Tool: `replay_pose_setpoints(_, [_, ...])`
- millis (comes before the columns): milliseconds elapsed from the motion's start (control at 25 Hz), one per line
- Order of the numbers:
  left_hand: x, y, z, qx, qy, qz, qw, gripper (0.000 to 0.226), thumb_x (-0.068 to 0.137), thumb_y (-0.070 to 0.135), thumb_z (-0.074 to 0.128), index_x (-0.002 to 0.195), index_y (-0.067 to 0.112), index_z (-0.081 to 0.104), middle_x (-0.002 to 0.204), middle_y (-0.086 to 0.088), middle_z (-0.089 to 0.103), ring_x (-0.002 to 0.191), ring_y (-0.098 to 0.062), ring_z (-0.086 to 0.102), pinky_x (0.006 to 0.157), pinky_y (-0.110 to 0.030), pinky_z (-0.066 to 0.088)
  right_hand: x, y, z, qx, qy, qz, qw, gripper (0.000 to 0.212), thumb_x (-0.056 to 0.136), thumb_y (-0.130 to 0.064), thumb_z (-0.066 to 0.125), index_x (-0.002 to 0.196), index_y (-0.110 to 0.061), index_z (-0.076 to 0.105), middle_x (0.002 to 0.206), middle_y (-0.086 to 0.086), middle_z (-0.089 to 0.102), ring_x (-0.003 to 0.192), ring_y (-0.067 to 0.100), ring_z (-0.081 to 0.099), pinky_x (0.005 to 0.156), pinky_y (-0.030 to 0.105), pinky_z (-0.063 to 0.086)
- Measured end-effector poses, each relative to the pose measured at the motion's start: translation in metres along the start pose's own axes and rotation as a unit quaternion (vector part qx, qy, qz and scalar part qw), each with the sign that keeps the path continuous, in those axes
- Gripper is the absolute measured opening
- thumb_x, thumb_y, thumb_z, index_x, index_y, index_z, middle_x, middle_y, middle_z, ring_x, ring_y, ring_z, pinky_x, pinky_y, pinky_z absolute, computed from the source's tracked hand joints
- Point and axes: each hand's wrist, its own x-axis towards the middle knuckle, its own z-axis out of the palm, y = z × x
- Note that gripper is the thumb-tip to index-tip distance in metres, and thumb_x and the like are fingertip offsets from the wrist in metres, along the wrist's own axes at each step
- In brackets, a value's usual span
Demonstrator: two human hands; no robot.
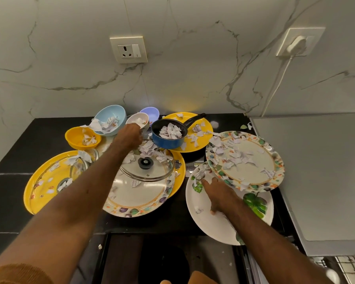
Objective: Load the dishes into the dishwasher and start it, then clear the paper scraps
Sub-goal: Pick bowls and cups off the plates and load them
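1. Left hand (131, 134) seems to grip the bowl (146, 125) at the counter's (39, 128) back; lift it level so scraps (138, 120) stay in.
2. Right hand (220, 198) lies flat, fingers (206, 183) straight, on the plate (213, 226).

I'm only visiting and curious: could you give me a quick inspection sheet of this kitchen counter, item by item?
Surface: black countertop, crowded with dishes.
Job's things: blue saucepan, glass lid, yellow bowl and floral plate, all holding paper scraps.
Clutter: nothing seen.
Hands: left hand grips the small white bowl; right hand rests on the leaf-print plate.
Cables: white cable hangs from a wall plug.
Surroundings: marble wall, unused socket, grey flat top on the right.
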Motion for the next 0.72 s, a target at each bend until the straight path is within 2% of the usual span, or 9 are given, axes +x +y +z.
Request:
replay_pose_setpoints(120, [-0.030, 0.004, -0.024, 0.006, 0.082, 0.126, 0.989, 0.017, 0.095, 0.014, 0.071, 0.107, 0.003, 0.078, 0.105, -0.013, 0.076, 0.086, -0.026, 0.070, 0.081, -0.037, 0.059, -0.012, 0.005, 0.002, 0.048, 0.004, 0.003, 0.999, 0.115, 0.080, -0.028, 0.090, 0.165, -0.019, 0.013, 0.165, 0.021, 0.020, 0.148, 0.040, 0.036, 0.112, 0.049, 0.046])
replay_pose_setpoints(200, [-0.057, 0.017, -0.039, 0.002, 0.098, 0.228, 0.969, 0.014, 0.092, 0.009, 0.074, 0.103, 0.003, 0.080, 0.108, -0.012, 0.077, 0.089, -0.025, 0.074, 0.086, -0.039, 0.062, -0.020, 0.008, 0.008, 0.117, 0.026, 0.011, 0.993, 0.106, 0.085, -0.027, 0.086, 0.164, -0.018, 0.016, 0.168, 0.018, 0.016, 0.149, 0.039, 0.035, 0.115, 0.048, 0.043])
replay_pose_setpoints(320, [-0.091, 0.043, -0.055, 0.000, 0.114, 0.355, 0.928, 0.011, 0.084, 0.001, 0.080, 0.095, 0.004, 0.081, 0.105, -0.012, 0.078, 0.088, -0.025, 0.075, 0.082, -0.039, 0.064, -0.037, 0.008, 0.011, 0.297, 0.131, 0.007, 0.946, 0.077, 0.092, -0.040, 0.077, 0.154, -0.016, 0.039, 0.158, 0.011, 0.038, 0.135, 0.031, 0.053, 0.110, 0.043, 0.046])
replay_pose_setpoints(360, [-0.102, 0.053, -0.056, 0.008, 0.117, 0.391, 0.913, 0.013, 0.082, 0.001, 0.082, 0.094, 0.006, 0.082, 0.104, -0.011, 0.078, 0.089, -0.023, 0.075, 0.081, -0.038, 0.064, -0.044, 0.006, 0.005, 0.391, 0.185, 0.006, 0.901, 0.066, 0.093, -0.046, 0.074, 0.147, -0.017, 0.050, 0.148, 0.007, 0.052, 0.122, 0.026, 0.063, 0.104, 0.042, 0.051])
replay_pose_setpoints(440, [-0.124, 0.072, -0.050, 0.020, 0.082, 0.431, 0.898, 0.017, 0.082, 0.006, 0.084, 0.098, 0.010, 0.082, 0.109, -0.010, 0.077, 0.097, -0.020, 0.075, 0.087, -0.035, 0.062, -0.061, 0.003, -0.018, 0.591, 0.259, 0.006, 0.764, 0.053, 0.095, -0.057, 0.067, 0.134, -0.023, 0.061, 0.125, 0.001, 0.068, 0.095, 0.019, 0.075, 0.091, 0.043, 0.061])
replay_pose_setpoints(520, [-0.142, 0.090, -0.033, -0.006, 0.023, 0.436, 0.900, 0.024, 0.087, 0.014, 0.080, 0.110, 0.014, 0.078, 0.121, -0.007, 0.073, 0.111, -0.018, 0.070, 0.095, -0.033, 0.059, -0.075, 0.003, -0.043, 0.716, 0.242, -0.005, 0.654, 0.050, 0.100, -0.060, 0.055, 0.138, -0.027, 0.058, 0.125, 0.001, 0.068, 0.091, 0.020, 0.077, 0.083, 0.041, 0.065])
replay_pose_setpoints(560, [-0.150, 0.098, -0.024, -0.034, -0.015, 0.426, 0.904, 0.027, 0.090, 0.016, 0.077, 0.117, 0.016, 0.076, 0.128, -0.006, 0.070, 0.117, -0.016, 0.066, 0.100, -0.032, 0.057, -0.081, 0.005, -0.052, 0.739, 0.228, -0.012, 0.634, 0.049, 0.103, -0.059, 0.051, 0.142, -0.030, 0.054, 0.130, 0.000, 0.064, 0.098, 0.023, 0.076, 0.082, 0.040, 0.065])
replay_pose_setpoints(680, [-0.168, 0.115, -0.009, -0.116, -0.079, 0.411, 0.901, 0.030, 0.097, 0.012, 0.069, 0.127, 0.013, 0.071, 0.137, -0.005, 0.063, 0.128, -0.013, 0.056, 0.110, -0.033, 0.049, -0.088, 0.011, -0.047, 0.708, 0.239, -0.001, 0.665, 0.044, 0.107, -0.047, 0.050, 0.149, -0.031, 0.050, 0.142, 0.001, 0.056, 0.117, 0.025, 0.065, 0.079, 0.042, 0.066])
replay_pose_setpoints(720, [-0.173, 0.121, -0.007, -0.114, -0.062, 0.431, 0.893, 0.029, 0.095, 0.011, 0.071, 0.124, 0.012, 0.073, 0.138, -0.006, 0.063, 0.131, -0.016, 0.055, 0.111, -0.037, 0.050, -0.089, 0.014, -0.040, 0.704, 0.249, 0.007, 0.665, 0.042, 0.108, -0.041, 0.052, 0.148, -0.030, 0.052, 0.142, 0.001, 0.057, 0.118, 0.025, 0.064, 0.078, 0.043, 0.066])
